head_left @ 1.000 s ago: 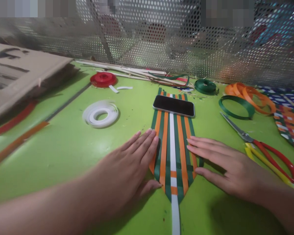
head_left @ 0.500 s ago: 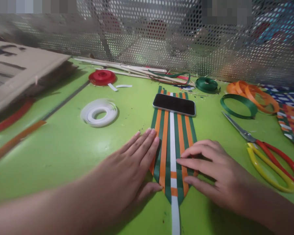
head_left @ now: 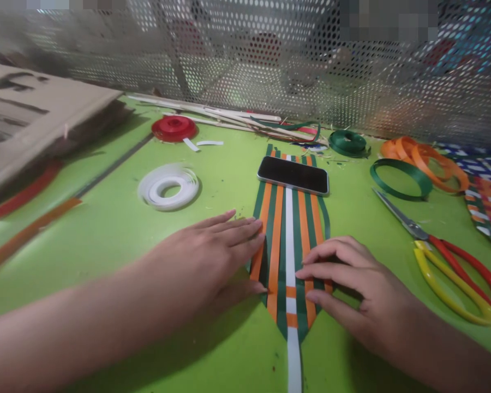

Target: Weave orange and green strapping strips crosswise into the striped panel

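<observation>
A band of green, orange and white strips [head_left: 289, 229] lies lengthwise on the green table [head_left: 106, 240], woven at its near end. A black phone [head_left: 293, 174] rests across its far end. My left hand [head_left: 207, 259] lies flat with fingers stretched out, its fingertips on the band's left edge. On the right side of the weave sits my right hand [head_left: 352, 284], fingers curled, with its fingertips pressing on the strips near the white centre strip. Whether it grips a strip I cannot make out.
Scissors with red and yellow handles [head_left: 445, 256] lie to the right. Coils of strip lie about: white [head_left: 168, 187], red [head_left: 174, 128], green [head_left: 347, 143], a green loop [head_left: 400, 178], orange [head_left: 427, 158]. A cardboard sheet [head_left: 28, 120] is at left, a perforated metal screen [head_left: 270, 65] behind.
My right hand went from lying flat beside the band to curling its fingers onto the weave. My left hand turned a little, its fingers now pointing more to the right.
</observation>
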